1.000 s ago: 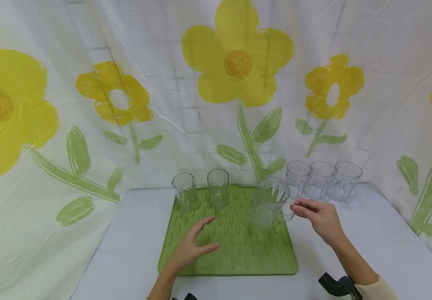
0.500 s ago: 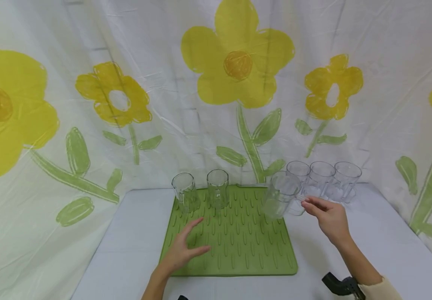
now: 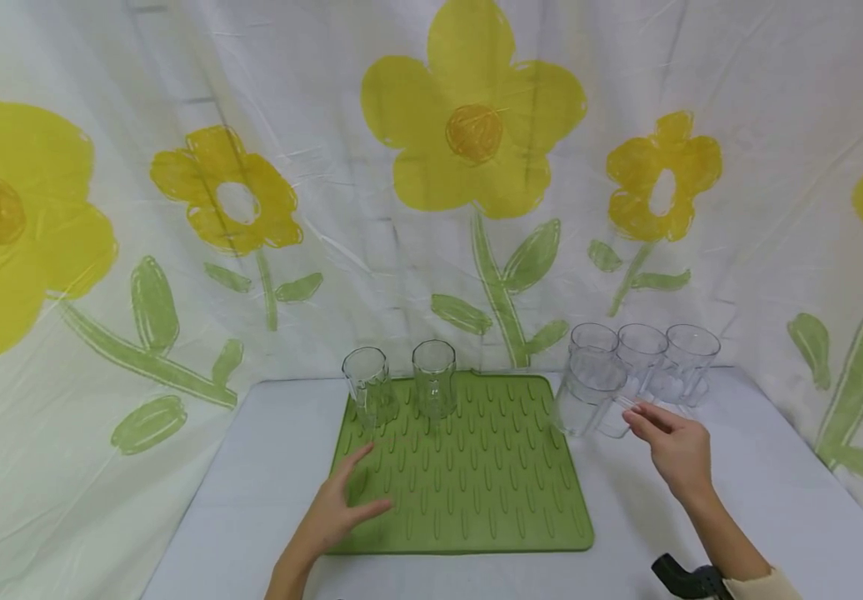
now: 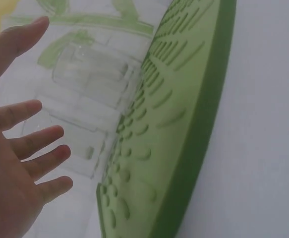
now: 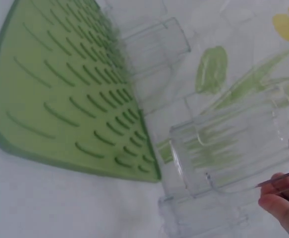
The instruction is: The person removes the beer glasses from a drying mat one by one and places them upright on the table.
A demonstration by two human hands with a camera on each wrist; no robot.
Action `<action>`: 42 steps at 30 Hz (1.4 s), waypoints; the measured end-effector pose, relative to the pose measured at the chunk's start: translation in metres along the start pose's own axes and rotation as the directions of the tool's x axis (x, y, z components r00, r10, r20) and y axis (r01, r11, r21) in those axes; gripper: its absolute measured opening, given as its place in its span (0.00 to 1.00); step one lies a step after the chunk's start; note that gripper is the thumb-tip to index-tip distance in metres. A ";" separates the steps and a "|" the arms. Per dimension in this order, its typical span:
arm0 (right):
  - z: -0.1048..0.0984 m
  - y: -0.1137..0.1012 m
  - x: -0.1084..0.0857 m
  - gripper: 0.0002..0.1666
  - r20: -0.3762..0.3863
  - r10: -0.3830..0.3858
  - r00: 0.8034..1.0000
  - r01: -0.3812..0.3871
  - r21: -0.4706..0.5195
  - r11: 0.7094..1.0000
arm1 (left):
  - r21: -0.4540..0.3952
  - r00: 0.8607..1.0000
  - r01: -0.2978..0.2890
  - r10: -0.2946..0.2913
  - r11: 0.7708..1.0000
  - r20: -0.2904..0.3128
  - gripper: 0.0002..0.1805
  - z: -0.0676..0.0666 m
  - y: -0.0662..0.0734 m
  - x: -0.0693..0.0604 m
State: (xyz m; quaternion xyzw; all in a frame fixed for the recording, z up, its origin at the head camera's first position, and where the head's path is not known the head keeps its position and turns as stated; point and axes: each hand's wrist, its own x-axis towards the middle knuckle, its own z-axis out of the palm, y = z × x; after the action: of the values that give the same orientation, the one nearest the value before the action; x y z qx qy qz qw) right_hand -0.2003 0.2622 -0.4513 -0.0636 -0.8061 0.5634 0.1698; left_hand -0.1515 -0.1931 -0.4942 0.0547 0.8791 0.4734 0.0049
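A clear glass mug is held by its handle between the thumb and fingers of my right hand. It overlaps the green mat's back right edge and stands in front of other glass mugs; whether its base touches the table I cannot tell. In the right wrist view the mug appears sideways, with fingertips at its handle. My left hand hovers over the left front of the green ridged mat, fingers spread and holding nothing. The left wrist view shows the same hand apart from the mugs.
Two glass mugs, one at the left and another beside it, stand on the mat's back left. Several more, including the rightmost mug, stand in a row on the white-covered table. Behind hangs a flowered curtain.
The right hand has carried the glass mug rightward, from over the mat to its right edge near the row of mugs. My left hand has drawn back to the left and down.
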 end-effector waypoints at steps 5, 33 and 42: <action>-0.003 0.007 -0.001 0.25 -0.036 0.007 0.999 -0.008 -0.008 1.000 | 0.019 1.000 0.011 -0.011 1.000 -0.018 0.48 -0.006 -0.010 -0.004; -0.021 0.034 -0.009 0.27 -0.147 0.146 0.978 -0.159 -0.081 0.984 | 0.257 0.993 0.105 -0.115 0.961 0.024 0.60 -0.032 -0.045 -0.026; -0.021 0.041 -0.011 0.26 -0.159 0.163 0.974 -0.182 -0.110 0.977 | 0.326 0.991 0.115 -0.131 0.938 0.027 0.61 -0.030 -0.051 -0.029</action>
State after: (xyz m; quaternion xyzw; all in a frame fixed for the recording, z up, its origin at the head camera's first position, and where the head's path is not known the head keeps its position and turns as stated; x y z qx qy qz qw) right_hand -0.1867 0.2921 -0.4850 -0.1860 -0.8160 0.5184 0.1757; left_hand -0.1295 -0.2487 -0.5215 0.0112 0.9461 0.3202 0.0467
